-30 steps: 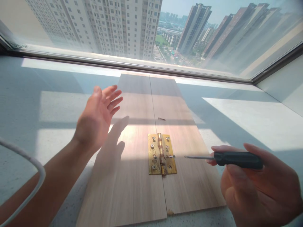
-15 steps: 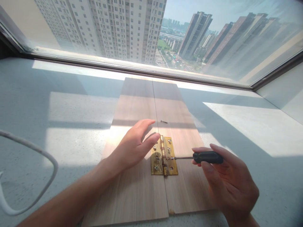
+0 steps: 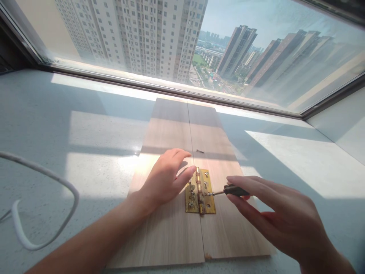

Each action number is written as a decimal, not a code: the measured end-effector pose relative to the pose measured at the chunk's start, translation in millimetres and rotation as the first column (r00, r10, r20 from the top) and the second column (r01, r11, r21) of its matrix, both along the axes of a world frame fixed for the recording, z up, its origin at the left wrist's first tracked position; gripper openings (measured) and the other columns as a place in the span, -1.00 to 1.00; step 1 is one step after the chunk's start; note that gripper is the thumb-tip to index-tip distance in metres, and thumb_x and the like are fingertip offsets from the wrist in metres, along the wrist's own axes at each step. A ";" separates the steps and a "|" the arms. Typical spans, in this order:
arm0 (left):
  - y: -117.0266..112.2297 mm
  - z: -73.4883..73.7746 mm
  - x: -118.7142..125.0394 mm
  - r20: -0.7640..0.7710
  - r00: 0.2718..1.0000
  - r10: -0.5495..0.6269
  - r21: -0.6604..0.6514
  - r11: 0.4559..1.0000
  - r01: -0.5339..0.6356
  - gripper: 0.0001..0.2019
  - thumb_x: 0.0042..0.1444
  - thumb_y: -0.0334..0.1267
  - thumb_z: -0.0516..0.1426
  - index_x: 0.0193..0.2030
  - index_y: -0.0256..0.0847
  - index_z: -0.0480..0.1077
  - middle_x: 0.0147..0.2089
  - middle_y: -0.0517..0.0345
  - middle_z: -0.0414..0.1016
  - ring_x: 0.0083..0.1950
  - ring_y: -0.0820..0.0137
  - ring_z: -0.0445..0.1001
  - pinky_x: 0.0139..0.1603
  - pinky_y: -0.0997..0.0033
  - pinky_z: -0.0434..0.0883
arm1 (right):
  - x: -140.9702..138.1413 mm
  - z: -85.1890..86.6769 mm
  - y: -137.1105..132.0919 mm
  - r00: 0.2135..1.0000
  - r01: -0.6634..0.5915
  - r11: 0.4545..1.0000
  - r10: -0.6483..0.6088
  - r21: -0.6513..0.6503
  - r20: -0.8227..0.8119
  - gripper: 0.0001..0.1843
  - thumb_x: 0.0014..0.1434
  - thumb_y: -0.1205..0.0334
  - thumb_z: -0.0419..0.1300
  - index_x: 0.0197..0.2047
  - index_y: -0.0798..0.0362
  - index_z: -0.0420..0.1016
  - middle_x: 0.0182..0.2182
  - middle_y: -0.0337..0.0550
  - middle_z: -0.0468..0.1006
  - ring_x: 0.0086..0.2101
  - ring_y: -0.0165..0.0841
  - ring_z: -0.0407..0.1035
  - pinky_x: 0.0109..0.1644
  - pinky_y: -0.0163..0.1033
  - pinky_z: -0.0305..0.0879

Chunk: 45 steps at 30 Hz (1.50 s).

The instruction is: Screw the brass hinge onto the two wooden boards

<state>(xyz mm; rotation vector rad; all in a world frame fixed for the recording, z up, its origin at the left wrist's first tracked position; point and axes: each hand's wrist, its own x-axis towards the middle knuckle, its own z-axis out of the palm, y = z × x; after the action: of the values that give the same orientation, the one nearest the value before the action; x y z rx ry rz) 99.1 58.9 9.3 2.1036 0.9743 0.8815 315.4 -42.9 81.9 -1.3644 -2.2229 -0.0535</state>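
Observation:
A brass hinge [image 3: 200, 203] lies across the seam of two light wooden boards [image 3: 168, 243], with several screws in its holes. My right hand [image 3: 288, 213] grips a screwdriver [image 3: 236, 190] by its black handle, and the tip meets a screw on the hinge's right leaf. The lower right hole holds no screw. Fingers apart, my left hand [image 3: 168, 177] rests on the left board, its thumb by the upper end of the hinge and covering part of the left leaf. One loose screw [image 3: 200, 151] lies on the right board beyond the hinge.
The boards lie on a pale speckled sill [image 3: 94, 137] that ends at the window frame [image 3: 137, 86]. A white cable [image 3: 71, 186] loops over the sill at left. Tall buildings stand outside the glass.
My right hand has shifted its hold, with fingers now over the top of the handle and the screwdriver tilted differently. My left hand stays in place. The camera view has moved slightly.

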 end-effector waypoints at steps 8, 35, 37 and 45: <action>-0.6 -3.1 -1.3 0.013 0.999 0.045 0.041 0.998 -0.045 -0.80 0.26 -0.20 0.07 -0.06 -0.21 0.41 -0.06 -0.02 0.50 -0.02 0.17 0.44 -0.01 0.01 0.43 | -5.3 27.6 20.9 0.962 0.109 0.983 -0.068 -0.146 0.264 -0.67 0.25 -0.01 0.16 -0.48 -0.05 0.33 -0.71 -0.36 0.29 -0.70 -0.44 0.15 -0.64 -0.29 -0.02; 4.6 -3.8 -3.6 -0.036 0.995 0.096 -0.011 0.995 -0.097 -0.83 0.22 -0.27 0.11 -0.07 -0.20 0.41 -0.06 0.01 0.52 -0.04 0.20 0.44 -0.01 0.04 0.45 | -3.7 28.2 12.0 0.983 0.038 0.952 0.020 -0.303 0.185 -0.84 0.27 0.10 0.14 -0.11 -0.13 0.46 -0.39 -0.27 0.58 -0.54 -0.40 0.37 -0.52 -0.29 0.17; 4.6 -3.9 -3.6 -0.041 0.994 0.097 -0.014 0.995 -0.098 -0.84 0.22 -0.26 0.11 -0.08 -0.20 0.42 -0.07 0.01 0.52 -0.05 0.20 0.44 -0.01 0.04 0.45 | -3.6 29.6 10.5 0.981 0.020 0.940 0.046 -0.341 0.187 -0.86 0.30 0.13 0.10 -0.24 -0.09 0.47 -0.48 -0.28 0.51 -0.57 -0.40 0.32 -0.55 -0.28 0.11; 3.5 -3.8 -4.2 -0.043 0.995 0.096 -0.003 0.995 -0.096 -0.84 0.23 -0.27 0.11 -0.09 -0.22 0.43 -0.08 0.02 0.52 -0.04 0.21 0.44 -0.01 0.07 0.45 | -4.8 16.7 16.2 0.960 0.082 0.985 -0.037 -0.151 0.276 -0.65 0.26 -0.11 0.12 -0.38 -0.04 0.45 -0.71 -0.31 0.37 -0.72 -0.35 0.21 -0.62 -0.22 -0.15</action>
<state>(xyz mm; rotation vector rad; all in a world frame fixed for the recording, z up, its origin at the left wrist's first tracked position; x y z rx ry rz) 94.9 62.4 5.5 2.0941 1.1061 0.8838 310.6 -26.7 98.6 -1.5945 -2.4567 -0.0893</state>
